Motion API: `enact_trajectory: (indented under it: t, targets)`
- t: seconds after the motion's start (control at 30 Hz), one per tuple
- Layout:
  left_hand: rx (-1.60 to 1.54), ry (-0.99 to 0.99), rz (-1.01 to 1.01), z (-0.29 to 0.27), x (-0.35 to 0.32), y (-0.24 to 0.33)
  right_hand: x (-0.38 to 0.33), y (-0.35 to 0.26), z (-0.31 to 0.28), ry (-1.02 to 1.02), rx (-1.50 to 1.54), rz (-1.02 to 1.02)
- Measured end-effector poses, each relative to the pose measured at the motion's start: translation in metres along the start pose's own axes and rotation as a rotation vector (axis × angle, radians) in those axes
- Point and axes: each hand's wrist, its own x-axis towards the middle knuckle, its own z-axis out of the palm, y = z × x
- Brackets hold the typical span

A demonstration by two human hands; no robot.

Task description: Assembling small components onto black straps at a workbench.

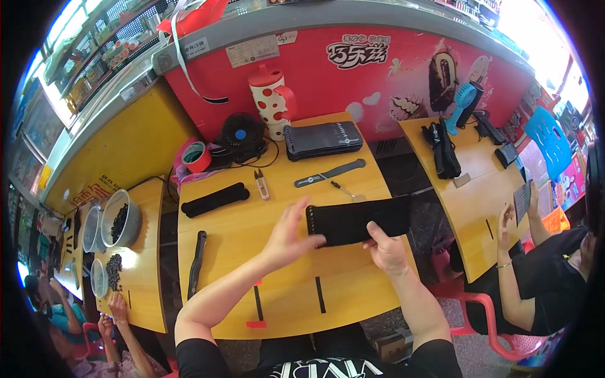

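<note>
While both hands point(287, 236) point(386, 249) pinch the black strap point(356, 220), fingers point(296, 211) spread.

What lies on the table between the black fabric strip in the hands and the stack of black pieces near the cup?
In the head view, between the black fabric strip and the stack of black pieces lie a flat black tool and a small screwdriver.
</note>
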Motion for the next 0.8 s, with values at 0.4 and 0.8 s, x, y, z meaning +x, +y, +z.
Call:
enact_trajectory:
  t: [0.4, 0.8]
  targets:
    - [-0.785, 0.009, -0.389, 0.004, 0.009, 0.008, 0.000, -0.006, 0.006, 0.124, -0.024, 0.019]
    - [-0.818, 0.051, -0.412, -0.010, 0.030, -0.006, 0.004, -0.016, 0.001, -0.040, 0.078, -0.031]
